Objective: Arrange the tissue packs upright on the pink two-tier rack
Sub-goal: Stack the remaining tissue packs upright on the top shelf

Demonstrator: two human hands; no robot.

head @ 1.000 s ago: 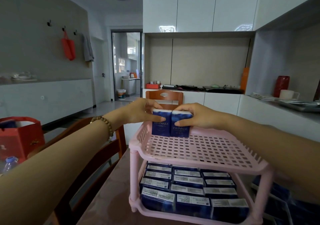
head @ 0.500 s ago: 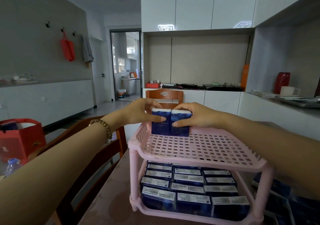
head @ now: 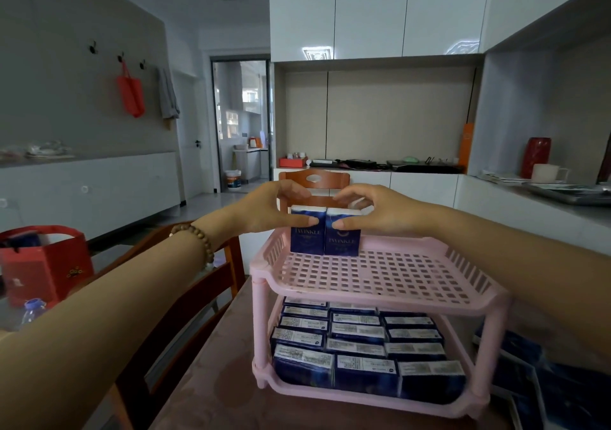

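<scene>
Head view, starting at your left: a red gift bag sits at the edge, with a bottle just below it and a wooden chair against the table. Your left hand reaches to the far left corner of the pink rack. Its thumb lies on the front face of the left pack and the other fingers curl over the top, so it pinches that pack front to back.

The right pack touches the left one side by side. Both stand on end on the top shelf, long axis vertical and printed fronts towards you, close to the back rail. Your right hand mirrors the left, thumb on the front and fingers hooked over the top edge, pinching the right pack.

The lower shelf is filled with rows of packs showing their labelled ends. What look like more loose packs lie on the table right of the rack, though they are too blurred to be sure.

My reading is that the pair is seated and only needs letting go. The open row runs rightward from the right pack along the back rail. Your right hand is nearer both to that gap and to the loose supply. Lift your fingers straight up when you release, since a sideways drag could tip these tall, narrow packs.
</scene>
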